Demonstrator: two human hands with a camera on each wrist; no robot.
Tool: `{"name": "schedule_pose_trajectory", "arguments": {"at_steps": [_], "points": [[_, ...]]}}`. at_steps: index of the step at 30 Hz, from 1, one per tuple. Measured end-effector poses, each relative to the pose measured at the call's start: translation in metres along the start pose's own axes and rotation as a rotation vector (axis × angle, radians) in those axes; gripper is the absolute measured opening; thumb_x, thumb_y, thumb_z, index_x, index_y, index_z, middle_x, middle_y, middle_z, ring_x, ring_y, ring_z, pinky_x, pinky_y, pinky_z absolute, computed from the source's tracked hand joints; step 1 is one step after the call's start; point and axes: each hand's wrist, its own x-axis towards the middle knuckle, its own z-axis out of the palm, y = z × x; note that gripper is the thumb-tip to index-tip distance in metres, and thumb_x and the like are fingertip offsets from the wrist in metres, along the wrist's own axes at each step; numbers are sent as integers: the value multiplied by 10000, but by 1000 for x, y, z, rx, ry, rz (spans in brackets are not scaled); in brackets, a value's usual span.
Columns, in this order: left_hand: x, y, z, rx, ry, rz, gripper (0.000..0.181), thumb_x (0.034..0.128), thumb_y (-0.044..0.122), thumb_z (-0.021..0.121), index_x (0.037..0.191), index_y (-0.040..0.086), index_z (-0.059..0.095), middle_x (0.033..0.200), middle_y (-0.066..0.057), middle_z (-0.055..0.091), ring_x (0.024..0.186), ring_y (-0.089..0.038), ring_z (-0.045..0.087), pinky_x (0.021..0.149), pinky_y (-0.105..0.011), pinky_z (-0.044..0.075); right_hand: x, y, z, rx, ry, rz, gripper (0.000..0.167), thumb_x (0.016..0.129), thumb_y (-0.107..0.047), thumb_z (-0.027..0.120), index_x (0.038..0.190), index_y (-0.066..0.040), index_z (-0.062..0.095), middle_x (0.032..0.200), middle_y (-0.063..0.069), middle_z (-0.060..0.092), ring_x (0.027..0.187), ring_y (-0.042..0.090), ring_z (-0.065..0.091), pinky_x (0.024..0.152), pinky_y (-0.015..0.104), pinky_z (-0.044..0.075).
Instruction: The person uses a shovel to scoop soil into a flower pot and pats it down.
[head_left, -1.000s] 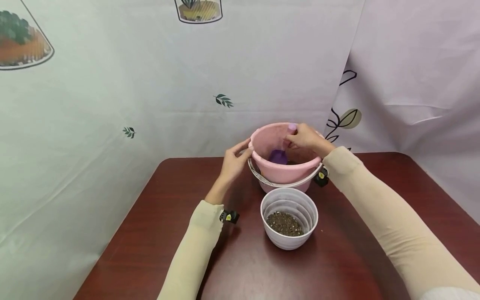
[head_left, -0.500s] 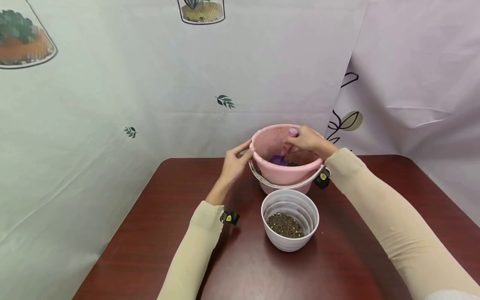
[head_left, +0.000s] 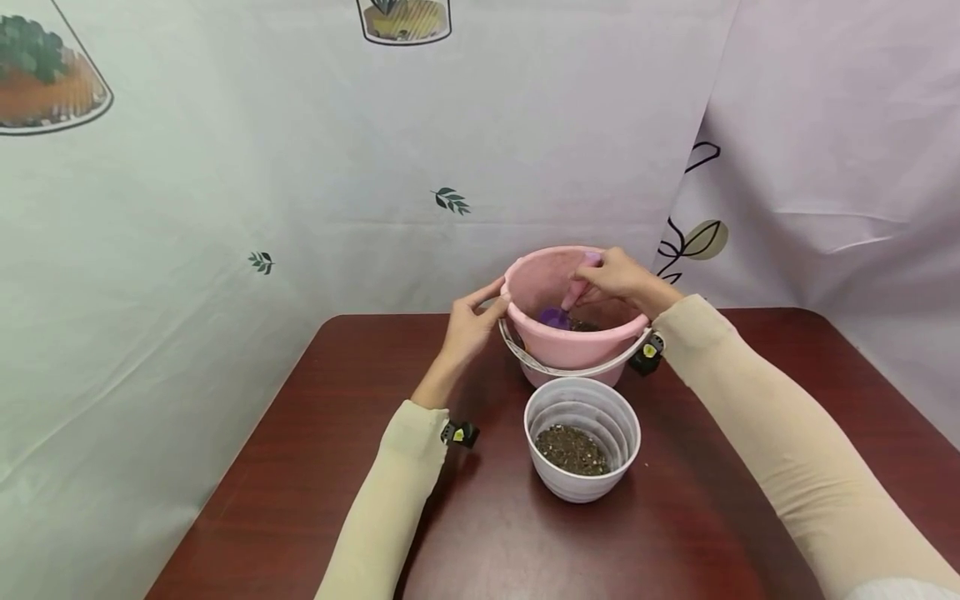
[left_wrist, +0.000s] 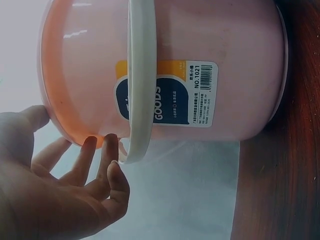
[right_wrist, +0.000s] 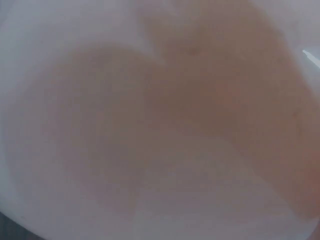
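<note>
A pink bucket (head_left: 573, 354) with a white handle (head_left: 558, 369) stands at the back of the table. My left hand (head_left: 467, 332) holds its left rim between thumb and fingers; in the left wrist view the hand (left_wrist: 75, 195) reaches the rim beside the bucket's label (left_wrist: 197, 95). My right hand (head_left: 621, 277) reaches into the bucket, gripping the pink handle of a small shovel with a purple blade (head_left: 555, 318). The blade is low in the bucket beside dark soil (head_left: 587, 326). In the right wrist view everything is blurred behind a pale surface.
A white ribbed pot (head_left: 576, 486) stands just in front of the bucket, with soil (head_left: 572, 450) covering its bottom. The dark red table (head_left: 360, 467) meets a printed cloth backdrop (head_left: 360, 150) at the back.
Inside the bucket, the shovel has gone a little lower and its handle now leans more to the right. My left hand stays on the rim.
</note>
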Motion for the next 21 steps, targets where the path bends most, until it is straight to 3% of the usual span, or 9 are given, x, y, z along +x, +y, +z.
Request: {"name": "schedule_pose_trajectory", "arguments": {"at_steps": [3,6,11,17,21], "points": [[0,1,0,-6,-6,2,388,955,98,662,1329,3,613,1292,-200,628,767,-41,655,664,-163,487,-2,-1,-1,28,32,8,204,880,-73,607,890,84,736,686,69,720,634,72,646,609,182,520],[0,1,0,-5,-2,9,381,952,89,664,1319,-4,618,1290,-198,631,754,-68,656,658,-163,484,-2,-2,-1,129,46,47,201,889,-85,607,819,57,731,657,85,712,581,105,665,599,230,556],[1,1,0,26,-2,19,372,951,97,666,1312,14,632,1270,-182,647,731,-114,644,619,-168,459,-1,-4,-3,194,84,76,235,900,-134,650,714,0,704,597,81,687,528,138,675,580,259,566],[2,-1,-1,54,0,24,380,953,110,662,1323,27,627,1246,-189,657,742,-116,657,651,-214,480,-1,-4,-4,206,64,65,273,917,-143,664,688,3,692,586,90,682,509,145,672,570,273,568],[2,-2,-2,52,-8,26,375,952,92,659,1320,26,630,1236,-200,658,757,-162,664,691,-220,504,-6,-5,-8,289,23,62,275,942,-122,640,720,29,699,645,143,705,575,185,704,617,292,579]]}}
